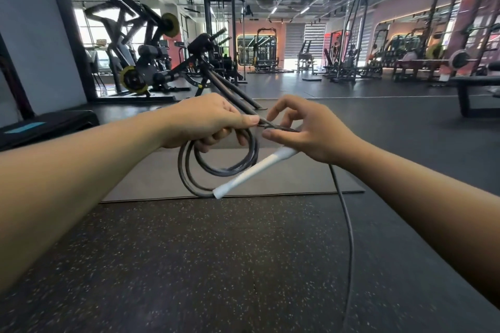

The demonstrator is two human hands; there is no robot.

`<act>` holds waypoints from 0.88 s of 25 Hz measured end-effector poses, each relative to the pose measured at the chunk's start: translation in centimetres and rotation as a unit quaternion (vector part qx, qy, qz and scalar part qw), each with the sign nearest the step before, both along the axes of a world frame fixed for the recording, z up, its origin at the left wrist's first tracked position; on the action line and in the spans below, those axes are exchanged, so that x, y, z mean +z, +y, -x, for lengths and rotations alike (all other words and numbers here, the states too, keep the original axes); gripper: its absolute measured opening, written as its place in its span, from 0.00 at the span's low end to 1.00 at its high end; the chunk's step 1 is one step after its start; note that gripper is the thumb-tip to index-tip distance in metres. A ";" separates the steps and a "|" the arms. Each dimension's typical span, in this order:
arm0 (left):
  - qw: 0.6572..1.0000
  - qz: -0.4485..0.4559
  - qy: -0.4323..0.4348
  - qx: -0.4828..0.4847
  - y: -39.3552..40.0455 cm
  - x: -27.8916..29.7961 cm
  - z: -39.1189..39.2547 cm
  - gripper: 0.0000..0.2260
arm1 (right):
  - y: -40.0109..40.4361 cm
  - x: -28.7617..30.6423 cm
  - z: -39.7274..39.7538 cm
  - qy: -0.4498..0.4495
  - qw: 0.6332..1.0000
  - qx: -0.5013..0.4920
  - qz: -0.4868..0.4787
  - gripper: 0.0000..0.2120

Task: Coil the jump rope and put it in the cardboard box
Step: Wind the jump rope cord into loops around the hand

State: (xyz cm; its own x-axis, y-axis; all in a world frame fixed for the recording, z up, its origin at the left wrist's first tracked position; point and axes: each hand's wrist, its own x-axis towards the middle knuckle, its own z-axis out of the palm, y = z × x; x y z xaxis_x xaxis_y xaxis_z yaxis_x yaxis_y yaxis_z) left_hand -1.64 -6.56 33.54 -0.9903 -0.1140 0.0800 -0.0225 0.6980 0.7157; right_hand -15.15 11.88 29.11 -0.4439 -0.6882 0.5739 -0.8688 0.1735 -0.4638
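My left hand (208,121) clamps rope (216,162) loops; right hand (311,132) pinches rope, white handle (254,170) tucked. Advice: match loop size, feed slack untwisted.

Dark grey jump rope (216,167), white handle (251,171); plain grey mat (270,178); black rubber floor (216,265) speckled pale at 6 o'clock.

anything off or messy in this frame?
Nothing damaged. The left hand holds the coiled loops, with the white handle lying across them; a loose tail trails below the right hand, uncoiled. No cardboard box in view.
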 end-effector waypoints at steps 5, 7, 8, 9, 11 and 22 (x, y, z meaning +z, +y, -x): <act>0.999 0.005 -0.033 -0.012 1.9 -0.7 0.2 0.23 | -0.3 0.4 -0.3 -0.027 0.996 0.014 0.089 0.12; 0.999 -0.008 -0.036 -0.003 2.5 -0.5 0.7 0.20 | -0.7 0.4 -0.5 -0.038 0.993 0.021 0.106 0.13; 0.999 -0.007 -0.039 0.007 2.6 -0.3 1.0 0.19 | -0.9 0.4 -0.5 -0.038 0.993 0.023 0.112 0.13; 0.999 -0.002 -0.043 0.018 2.8 -0.3 1.2 0.18 | -1.1 0.3 -0.5 -0.039 0.992 0.024 0.117 0.13; 0.999 0.003 -0.043 0.027 3.2 -0.5 1.5 0.18 | -1.3 0.1 -0.6 -0.048 0.990 0.028 0.126 0.13; 0.995 -0.079 0.006 0.061 -1.1 -2.2 -0.4 0.12 | 2.9 0.0 0.1 -0.183 0.981 0.057 0.004 0.20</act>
State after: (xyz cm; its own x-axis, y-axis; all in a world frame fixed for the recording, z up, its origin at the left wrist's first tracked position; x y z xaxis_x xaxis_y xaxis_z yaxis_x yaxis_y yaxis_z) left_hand -1.29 -7.68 31.32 -0.9673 -0.2458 0.0630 -0.0916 0.5699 0.8166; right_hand -15.27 14.74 29.13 -0.5421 -0.7411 0.3961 -0.6574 0.0805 -0.7492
